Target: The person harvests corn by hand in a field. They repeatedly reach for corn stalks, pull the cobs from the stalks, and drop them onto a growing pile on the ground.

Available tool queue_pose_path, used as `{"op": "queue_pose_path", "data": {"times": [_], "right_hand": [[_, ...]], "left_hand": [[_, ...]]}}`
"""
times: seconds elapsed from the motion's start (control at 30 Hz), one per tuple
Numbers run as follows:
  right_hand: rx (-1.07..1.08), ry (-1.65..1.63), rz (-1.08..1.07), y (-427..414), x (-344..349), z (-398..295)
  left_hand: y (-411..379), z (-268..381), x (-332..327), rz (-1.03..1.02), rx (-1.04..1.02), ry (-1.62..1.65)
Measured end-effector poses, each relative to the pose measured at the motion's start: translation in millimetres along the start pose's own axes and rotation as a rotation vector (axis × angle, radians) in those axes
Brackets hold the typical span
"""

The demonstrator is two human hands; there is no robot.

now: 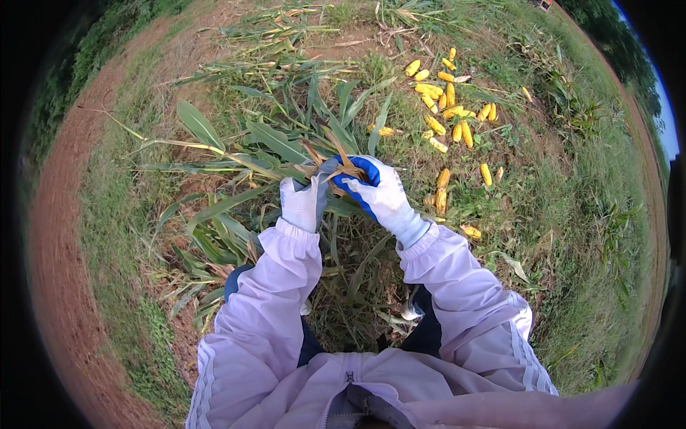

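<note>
Both hands wear white knitted gloves with coated palms and meet at the middle of the view. My left hand (303,199) grips the base of a corn ear in its husk, where it joins a long cut corn stalk (209,148). My right hand (370,185) has its blue-coated fingers closed on the dry brown husk (342,150) of the same ear. The fingers and husk hide most of the ear. Husked yellow corn cobs (450,111) lie scattered on the grass to the right of my right hand.
Cut green corn stalks and leaves (225,230) lie in a heap at the left and ahead. Weedy grass (568,214) covers the ground at the right, with more fallen leaves (573,112). Bare reddish soil (59,241) curves along the left edge. Single cobs (471,231) lie nearer my right forearm.
</note>
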State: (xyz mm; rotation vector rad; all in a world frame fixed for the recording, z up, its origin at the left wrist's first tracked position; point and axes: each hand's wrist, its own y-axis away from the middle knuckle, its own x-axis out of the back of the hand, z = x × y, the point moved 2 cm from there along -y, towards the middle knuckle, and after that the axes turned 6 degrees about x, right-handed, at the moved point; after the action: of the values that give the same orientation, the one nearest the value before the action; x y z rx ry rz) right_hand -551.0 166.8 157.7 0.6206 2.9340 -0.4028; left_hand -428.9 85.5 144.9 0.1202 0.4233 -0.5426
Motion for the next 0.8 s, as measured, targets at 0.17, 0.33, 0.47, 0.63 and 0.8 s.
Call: {"op": "queue_pose_path", "data": {"times": [0.17,0.33,0.47,0.63,0.8], "right_hand": [[-0.106,-0.001,0.063,-2,4,-2],[-0.267,-0.238,0.372,3,-11,-6],[-0.207,-0.371,0.426,-10,43,47],[-0.184,-0.923,0.468,-18,25,29],[-0.281,-0.892,0.133,16,-2,12]], "left_hand": [[3,2,-5,0.041,-0.035,-0.197],[14,12,-14,0.072,-0.003,-0.251],[15,10,-29,0.049,0.087,0.019],[-7,5,1,0.174,0.139,0.097],[-78,-45,118,0.459,0.499,0.127]]}}
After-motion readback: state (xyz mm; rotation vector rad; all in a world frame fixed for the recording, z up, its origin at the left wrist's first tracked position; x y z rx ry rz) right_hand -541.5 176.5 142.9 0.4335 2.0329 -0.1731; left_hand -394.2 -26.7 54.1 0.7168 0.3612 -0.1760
